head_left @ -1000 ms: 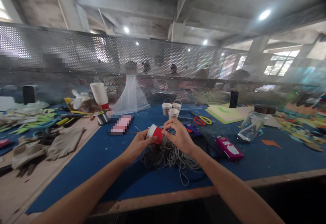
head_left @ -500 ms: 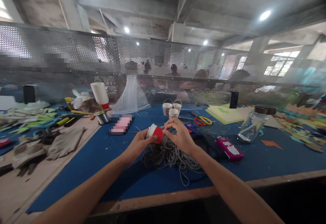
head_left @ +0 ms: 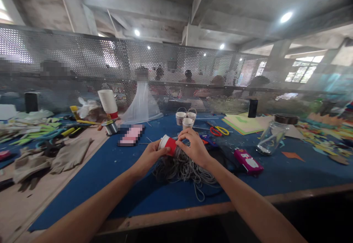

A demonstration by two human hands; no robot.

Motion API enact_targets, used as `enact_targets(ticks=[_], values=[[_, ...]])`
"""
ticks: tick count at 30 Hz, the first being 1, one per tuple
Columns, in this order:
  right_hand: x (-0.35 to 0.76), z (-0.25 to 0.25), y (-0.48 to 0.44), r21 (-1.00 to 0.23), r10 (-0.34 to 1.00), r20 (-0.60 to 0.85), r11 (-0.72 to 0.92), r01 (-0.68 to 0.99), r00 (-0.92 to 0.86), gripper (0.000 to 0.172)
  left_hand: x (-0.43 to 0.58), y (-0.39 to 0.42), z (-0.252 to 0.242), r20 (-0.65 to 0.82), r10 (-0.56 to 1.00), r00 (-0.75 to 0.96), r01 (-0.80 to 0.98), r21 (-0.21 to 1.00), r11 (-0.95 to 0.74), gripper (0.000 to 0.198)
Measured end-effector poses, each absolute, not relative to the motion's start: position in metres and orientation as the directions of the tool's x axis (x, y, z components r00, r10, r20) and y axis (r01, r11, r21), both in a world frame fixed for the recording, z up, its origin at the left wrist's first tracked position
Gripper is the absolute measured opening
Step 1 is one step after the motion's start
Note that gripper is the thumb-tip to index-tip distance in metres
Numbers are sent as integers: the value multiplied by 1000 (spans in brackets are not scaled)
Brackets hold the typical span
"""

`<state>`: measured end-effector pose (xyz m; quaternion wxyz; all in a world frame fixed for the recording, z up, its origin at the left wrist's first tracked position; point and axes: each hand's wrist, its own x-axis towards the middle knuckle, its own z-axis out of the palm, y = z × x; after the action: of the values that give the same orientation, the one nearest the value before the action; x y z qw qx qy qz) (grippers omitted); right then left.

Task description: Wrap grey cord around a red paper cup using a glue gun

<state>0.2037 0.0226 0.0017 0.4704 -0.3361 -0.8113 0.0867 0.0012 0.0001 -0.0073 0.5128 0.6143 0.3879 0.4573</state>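
Observation:
My left hand (head_left: 151, 155) is closed round a red paper cup (head_left: 170, 146) with a white rim, tilted on its side with the mouth toward the left. My right hand (head_left: 194, 145) is at the cup's base end, thumb and fingers pinched together on grey cord (head_left: 196, 173) there. Its fingertips hide part of the cup and the exact grip. A loose heap of the same cord lies under both hands on the blue table mat (head_left: 110, 184).
Behind my hands stand several small white cups with handles (head_left: 188, 122). Scissors (head_left: 220, 130), a purple case (head_left: 248, 161) and a glass jar (head_left: 271, 140) are to the right. Leftward lie a phone (head_left: 131, 135), a wire spool (head_left: 111, 128), stacked paper cups (head_left: 107, 103) and gloves (head_left: 71, 155).
Almost nothing differs. The right hand's fingers have shifted very slightly at the cup's base; the cup stays in my left hand at the same tilt.

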Motion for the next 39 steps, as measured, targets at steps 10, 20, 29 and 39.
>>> enact_targets(ticks=[10, 20, 29, 39], values=[[204, 2, 24, -460, 622, 708, 766, 449, -335, 9, 0, 1, -10, 170, 948, 270, 4, 984, -178, 24], [206, 7, 21, -517, 627, 715, 772, 370, -308, 21, 0, 0, -9, 152, 960, 235, -45, 988, -146, 28], [204, 7, 19, -488, 613, 700, 785, 382, -366, 16, -1, 3, -11, 186, 960, 211, -33, 983, -183, 26], [209, 13, 18, -450, 573, 734, 813, 370, -366, 18, -4, 6, -14, 210, 955, 210, -54, 978, -203, 29]])
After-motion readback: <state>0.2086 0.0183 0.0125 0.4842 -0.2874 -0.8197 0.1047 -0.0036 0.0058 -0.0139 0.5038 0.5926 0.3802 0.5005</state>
